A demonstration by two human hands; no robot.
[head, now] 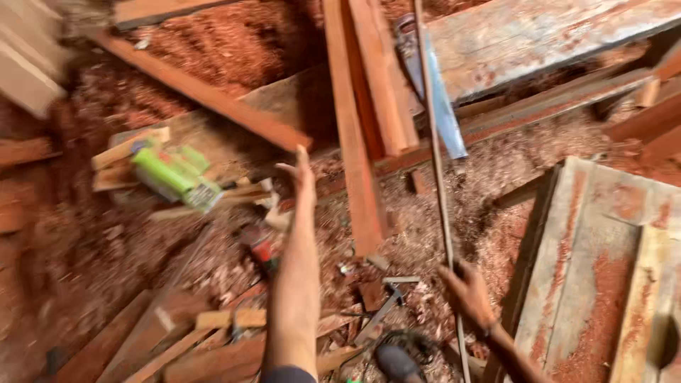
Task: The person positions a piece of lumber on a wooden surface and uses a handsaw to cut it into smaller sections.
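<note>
Over sawdust: left hand [301,174] outstretched, open; right hand [468,292] grips thin rod [434,142].

Bare forearms, dark left sleeve edge

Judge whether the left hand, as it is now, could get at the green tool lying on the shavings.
Probably yes. The left hand is stretched out, open and empty, and the green tool lies off to its side on top of the planks, with nothing over it.
</note>
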